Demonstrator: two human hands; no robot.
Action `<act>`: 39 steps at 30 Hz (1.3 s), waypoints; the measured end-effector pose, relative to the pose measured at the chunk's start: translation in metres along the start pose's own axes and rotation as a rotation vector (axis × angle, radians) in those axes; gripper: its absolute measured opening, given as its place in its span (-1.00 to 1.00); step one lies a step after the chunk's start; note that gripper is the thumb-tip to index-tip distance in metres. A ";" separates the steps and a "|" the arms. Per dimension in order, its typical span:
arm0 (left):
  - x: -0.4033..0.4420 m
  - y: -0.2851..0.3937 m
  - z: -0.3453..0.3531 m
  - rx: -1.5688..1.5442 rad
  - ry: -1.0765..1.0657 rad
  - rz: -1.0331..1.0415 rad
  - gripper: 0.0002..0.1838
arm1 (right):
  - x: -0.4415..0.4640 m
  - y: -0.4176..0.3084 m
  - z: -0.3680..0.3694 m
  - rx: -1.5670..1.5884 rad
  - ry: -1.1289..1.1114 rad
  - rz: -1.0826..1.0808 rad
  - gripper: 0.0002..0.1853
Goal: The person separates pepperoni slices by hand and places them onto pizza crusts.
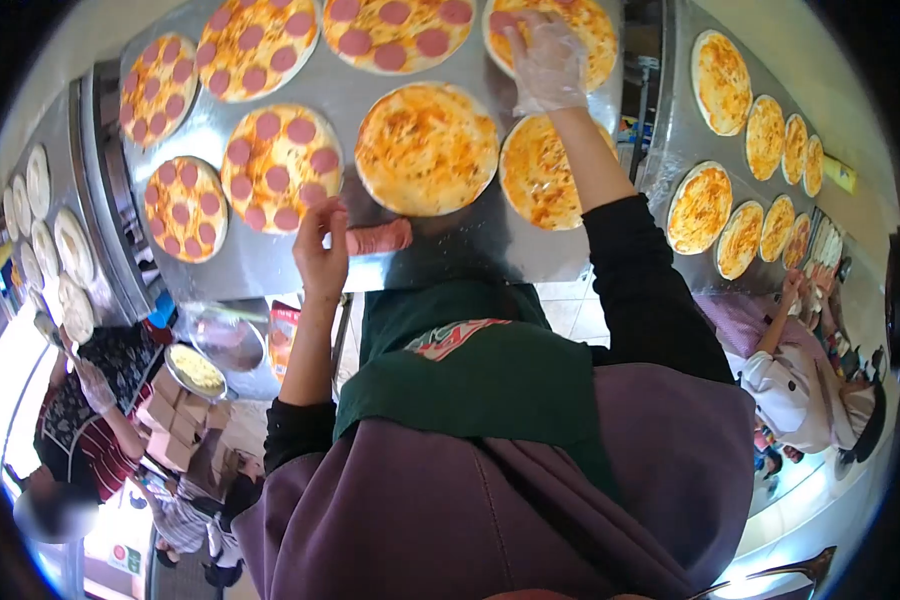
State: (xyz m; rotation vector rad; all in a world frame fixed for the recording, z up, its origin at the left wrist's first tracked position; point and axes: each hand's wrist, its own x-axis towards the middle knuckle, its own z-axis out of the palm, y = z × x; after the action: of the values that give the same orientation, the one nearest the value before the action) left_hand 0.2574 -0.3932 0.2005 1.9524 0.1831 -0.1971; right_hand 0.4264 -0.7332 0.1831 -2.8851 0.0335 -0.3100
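Observation:
My right hand (550, 68), in a clear plastic glove, reaches over the far-right pizza (592, 45). Its fingers are stretched out and touch the topping, beside a pink sausage slice (503, 20). My left hand (321, 258) looks bare and is closed, fingertips pinched together at the table's near edge. What lies in that pinch, if anything, is hidden. Right by its thumb rests a row of stacked sausage slices (380, 238). Just beyond are a sausage-topped pizza (282, 168) and a cheese-and-sauce pizza (427, 150); another plain one (542, 175) lies partly under my right forearm.
Several sausage-topped pizzas (257, 48) cover the steel table's (470, 255) left and far parts. A right-hand table holds several sauced pizzas (722, 85); a left-hand one holds pale dough rounds (73, 247). A bowl of shredded cheese (197, 370) stands lower left. Co-workers (95, 440) are on both sides.

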 end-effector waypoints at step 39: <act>-0.033 -0.044 -0.007 0.263 -0.364 0.622 -0.54 | -0.280 -0.149 -0.032 1.518 -0.427 0.555 -0.68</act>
State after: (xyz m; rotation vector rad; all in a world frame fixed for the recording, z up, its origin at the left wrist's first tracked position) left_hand 0.2160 -0.3717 0.1708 2.0939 -0.7126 -0.1637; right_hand 0.1459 -0.5826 0.1909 -1.2963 0.3398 0.2987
